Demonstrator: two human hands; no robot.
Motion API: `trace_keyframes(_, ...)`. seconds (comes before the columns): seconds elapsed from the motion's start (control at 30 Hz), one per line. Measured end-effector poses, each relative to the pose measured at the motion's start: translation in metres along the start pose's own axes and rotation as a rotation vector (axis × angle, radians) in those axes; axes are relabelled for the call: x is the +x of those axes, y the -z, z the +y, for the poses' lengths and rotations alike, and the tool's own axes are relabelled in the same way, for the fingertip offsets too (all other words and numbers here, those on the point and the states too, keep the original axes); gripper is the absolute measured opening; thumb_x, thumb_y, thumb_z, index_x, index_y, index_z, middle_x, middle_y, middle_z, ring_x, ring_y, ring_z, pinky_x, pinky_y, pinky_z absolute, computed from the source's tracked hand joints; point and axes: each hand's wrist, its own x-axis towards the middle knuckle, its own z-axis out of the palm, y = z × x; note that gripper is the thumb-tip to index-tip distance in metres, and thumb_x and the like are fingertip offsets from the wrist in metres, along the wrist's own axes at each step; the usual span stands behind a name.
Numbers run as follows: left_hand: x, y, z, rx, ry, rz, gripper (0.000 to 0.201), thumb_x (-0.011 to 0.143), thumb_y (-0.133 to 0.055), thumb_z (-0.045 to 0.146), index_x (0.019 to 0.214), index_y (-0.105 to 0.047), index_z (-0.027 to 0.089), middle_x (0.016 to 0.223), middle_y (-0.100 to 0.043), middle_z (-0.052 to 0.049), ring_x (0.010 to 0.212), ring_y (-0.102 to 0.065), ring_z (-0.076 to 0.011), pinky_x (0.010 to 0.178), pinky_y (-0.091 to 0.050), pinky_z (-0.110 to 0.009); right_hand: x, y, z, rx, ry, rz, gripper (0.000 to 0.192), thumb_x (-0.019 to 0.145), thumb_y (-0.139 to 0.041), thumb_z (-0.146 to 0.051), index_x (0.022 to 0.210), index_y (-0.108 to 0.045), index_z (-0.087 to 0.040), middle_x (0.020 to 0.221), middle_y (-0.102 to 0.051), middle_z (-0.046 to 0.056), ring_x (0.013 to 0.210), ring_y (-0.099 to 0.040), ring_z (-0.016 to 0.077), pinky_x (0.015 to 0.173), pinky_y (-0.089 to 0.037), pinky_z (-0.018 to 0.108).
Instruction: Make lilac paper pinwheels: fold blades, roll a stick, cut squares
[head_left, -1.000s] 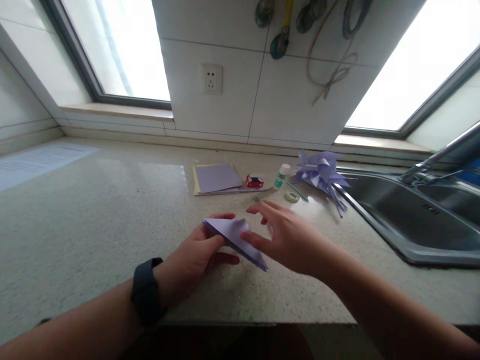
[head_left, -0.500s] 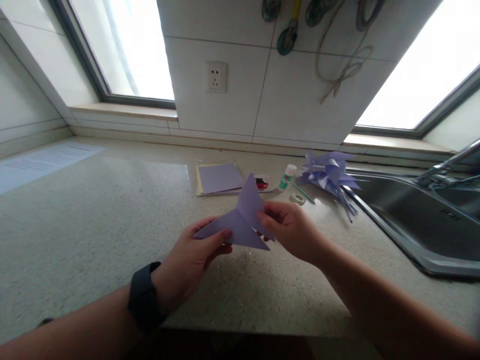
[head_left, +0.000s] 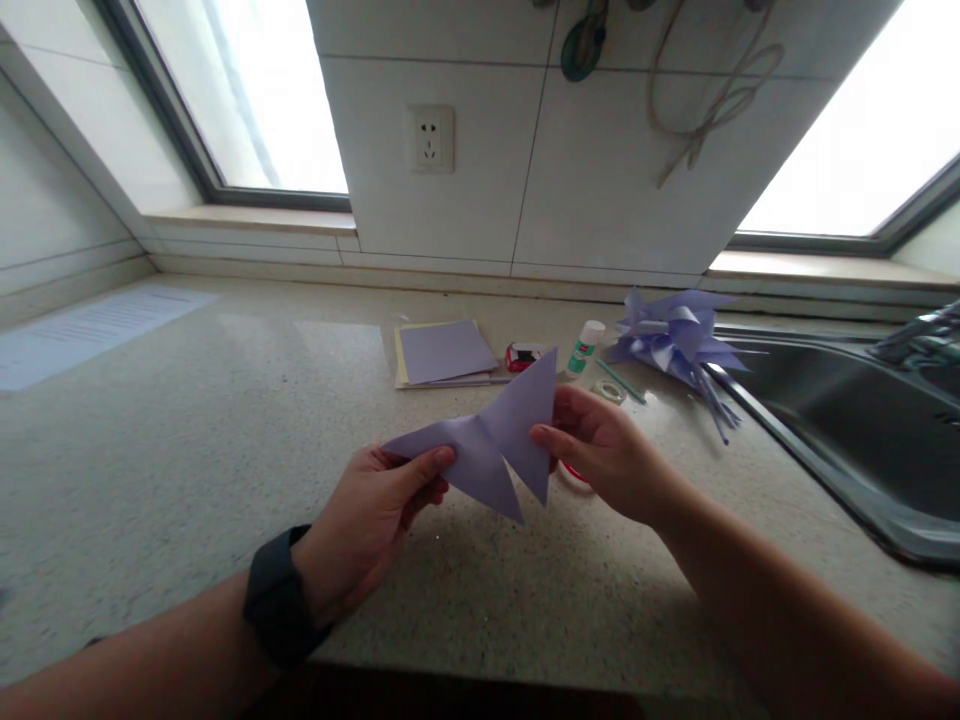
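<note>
I hold a folded lilac paper above the speckled countertop. It is creased into two triangular wings that meet at a narrow middle. My left hand, with a black watch on the wrist, pinches the left wing between thumb and fingers. My right hand pinches the right wing, which stands tilted up. Both hands are off the counter surface.
Behind the paper lie a stack of lilac and yellow sheets, a small red item, a glue bottle, a tape roll and a lilac ribbon flower. A steel sink is at the right.
The paper was lifted off the counter and spread from one flat fold into two wings. My right hand went from open over it to gripping its right wing.
</note>
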Motion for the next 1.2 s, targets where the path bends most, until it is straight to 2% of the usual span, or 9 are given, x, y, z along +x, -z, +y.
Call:
trace_keyframes(0.13,-0.001,0.001,-0.001,0.038,-0.014,-0.023,0.021,0.070,-0.089,0.028,0.080,-0.076,0.014,0.071,-0.068,-0.001,0.059,-0.055,-0.0074,0.056,-0.046,-0.018,0.001,0.002,0.006,0.067,0.062,0.053,0.050,0.087,-0.068,-0.034,0.126,-0.037,-0.027,0.095,-0.063,0.001,0.068,-0.062,0.0133,0.057,-0.053,0.027)
trace_keyframes(0.2,-0.001,0.002,-0.001,0.046,-0.023,-0.022,0.024,0.069,-0.089,0.032,0.079,-0.075,0.016,0.073,-0.067,0.000,0.061,-0.056,-0.0076,0.057,-0.047,-0.017,0.000,0.004,0.007,-0.030,0.142,0.122,0.063,0.085,-0.069,-0.030,0.134,-0.030,-0.033,0.112,-0.058,0.004,0.075,-0.061,0.0141,0.058,-0.054,0.028)
trace_keyframes(0.3,-0.001,0.002,-0.002,0.029,-0.035,-0.016,0.026,0.070,-0.089,0.036,0.081,-0.074,0.017,0.077,-0.068,0.000,0.063,-0.057,-0.0072,0.059,-0.048,-0.016,-0.004,0.008,0.004,-0.340,0.298,0.138,0.059,0.086,-0.067,-0.025,0.137,-0.039,-0.036,0.140,-0.042,0.009,0.110,-0.058,0.0235,0.080,-0.058,0.039)
trace_keyframes(0.4,0.000,0.004,-0.002,0.018,-0.046,-0.008,0.026,0.072,-0.088,0.036,0.081,-0.073,0.018,0.078,-0.067,0.001,0.063,-0.057,-0.0060,0.059,-0.047,-0.015,-0.008,0.015,-0.004,-0.668,0.434,0.028,0.054,0.082,-0.071,-0.024,0.133,-0.054,-0.033,0.151,-0.035,0.008,0.137,-0.038,0.0327,0.110,-0.040,0.053)
trace_keyframes(0.47,0.000,0.004,-0.002,0.025,-0.055,-0.013,0.026,0.072,-0.087,0.038,0.081,-0.071,0.018,0.077,-0.065,0.003,0.062,-0.056,-0.0052,0.057,-0.046,-0.014,-0.009,0.017,-0.009,-0.782,0.480,-0.086,0.059,0.080,-0.077,-0.033,0.135,-0.054,-0.033,0.148,-0.043,0.008,0.139,-0.037,0.0332,0.114,-0.032,0.055)
trace_keyframes(0.57,-0.001,0.003,-0.001,0.052,-0.060,-0.030,0.028,0.073,-0.087,0.039,0.080,-0.070,0.017,0.072,-0.062,0.004,0.056,-0.051,-0.0036,0.052,-0.041,-0.012,-0.009,0.013,-0.013,-0.805,0.506,-0.241,0.074,0.074,-0.082,-0.052,0.137,-0.051,-0.031,0.138,-0.056,0.008,0.130,-0.047,0.0314,0.110,-0.035,0.051)
trace_keyframes(0.7,0.000,0.004,-0.002,0.109,-0.072,-0.057,0.029,0.073,-0.086,0.039,0.078,-0.069,0.016,0.068,-0.060,0.004,0.054,-0.047,-0.0038,0.050,-0.038,-0.013,-0.010,-0.003,-0.012,-0.746,0.471,-0.247,0.089,0.067,-0.084,-0.060,0.139,-0.047,-0.024,0.131,-0.061,0.012,0.122,-0.054,0.0317,0.108,-0.037,0.050)
trace_keyframes(0.97,-0.001,0.010,-0.007,0.191,-0.120,-0.138,0.031,0.070,-0.087,0.039,0.078,-0.068,0.015,0.067,-0.059,0.004,0.055,-0.047,-0.0057,0.050,-0.037,-0.015,-0.013,-0.013,-0.002,-0.524,0.407,-0.152,0.056,0.084,-0.069,-0.023,0.135,-0.048,-0.025,0.120,-0.068,0.007,0.107,-0.065,0.0230,0.093,-0.050,0.038)
trace_keyframes(1.2,0.003,0.014,-0.007,0.261,-0.131,-0.187,0.030,0.068,-0.089,0.035,0.073,-0.066,0.016,0.059,-0.056,0.005,0.051,-0.045,-0.0063,0.047,-0.034,-0.016,-0.010,-0.006,-0.004,-0.317,0.357,0.000,0.016,0.089,-0.062,-0.017,0.104,-0.066,-0.020,0.091,-0.069,0.002,0.083,-0.064,0.0154,0.074,-0.050,0.028)
